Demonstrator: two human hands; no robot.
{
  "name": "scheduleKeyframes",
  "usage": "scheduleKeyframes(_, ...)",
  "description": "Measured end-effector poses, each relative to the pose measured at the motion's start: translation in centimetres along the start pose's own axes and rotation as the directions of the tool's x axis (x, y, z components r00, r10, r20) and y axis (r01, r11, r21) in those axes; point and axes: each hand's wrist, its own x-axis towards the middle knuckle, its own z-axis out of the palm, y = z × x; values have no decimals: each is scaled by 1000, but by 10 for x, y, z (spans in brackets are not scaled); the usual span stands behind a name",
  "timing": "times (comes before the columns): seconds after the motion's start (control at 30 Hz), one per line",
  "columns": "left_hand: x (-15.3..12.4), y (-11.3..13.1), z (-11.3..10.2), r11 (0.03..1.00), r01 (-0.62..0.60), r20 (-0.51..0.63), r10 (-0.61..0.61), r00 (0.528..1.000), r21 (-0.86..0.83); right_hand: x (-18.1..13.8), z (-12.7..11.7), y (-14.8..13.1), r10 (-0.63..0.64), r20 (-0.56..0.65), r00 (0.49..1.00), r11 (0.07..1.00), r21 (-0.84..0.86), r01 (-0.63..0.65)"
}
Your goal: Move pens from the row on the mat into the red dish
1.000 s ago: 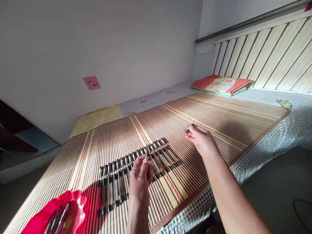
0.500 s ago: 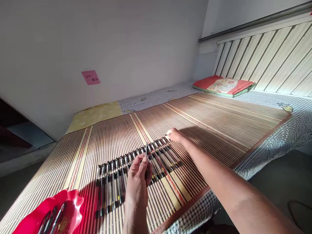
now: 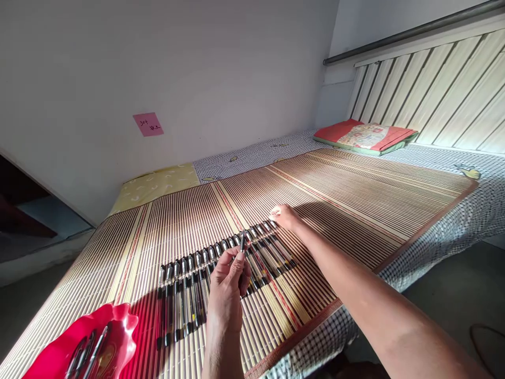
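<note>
The dark pen (image 3: 242, 243) points up and away from the person, gripped between the left hand's (image 3: 226, 284) thumb and fingers. Pen barrels (image 3: 168, 310) lie lengthwise to either side. Rightward and beyond, the right hand (image 3: 282, 215) bends over the cap row's (image 3: 205, 256) end; its grasp cannot be told.
</note>
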Motion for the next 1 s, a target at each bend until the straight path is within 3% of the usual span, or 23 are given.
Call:
scheduleKeyframes(0.1,4,-5,-1,1000,-12,-11,12,1000,28,-39,-10,-19,-99,12,995,984,148,96)
scheduleKeyframes(0.17,6,-8,-1,996,-59,-29,61,998,70,-72,-9,-32,-286,109,952,858,472,204)
scheduleKeyframes(0.27,3,-11,4,964,-179,-80,198,977,198,-115,2,-47,-417,177,892,675,717,173)
scheduleKeyframes(0.43,-8,-13,14,753,-315,-108,454,885,578,-138,18,-54,-258,79,963,576,813,88)
scheduleKeyframes(0.57,-10,-15,16,566,-399,-21,594,804,721,-140,19,-55,-176,-5,984,545,832,102)
scheduleKeyframes(0.63,-11,-14,16,521,-393,-12,613,790,758,-141,19,-57,-183,-37,982,535,835,131)
scheduleKeyframes(0.73,-13,-10,18,575,-334,-27,528,849,747,-139,19,-58,-212,-79,974,534,825,184)
scheduleKeyframes(0.87,-16,-4,21,817,-248,16,281,960,521,-136,12,-56,-309,-40,950,535,818,209)
scheduleKeyframes(0.93,-17,-2,22,927,-166,80,147,986,335,-135,7,-54,-371,-1,929,550,805,220)
scheduleKeyframes(1.0,-16,-2,24,963,-114,127,85,988,245,-135,4,-52,-397,3,918,574,781,245)
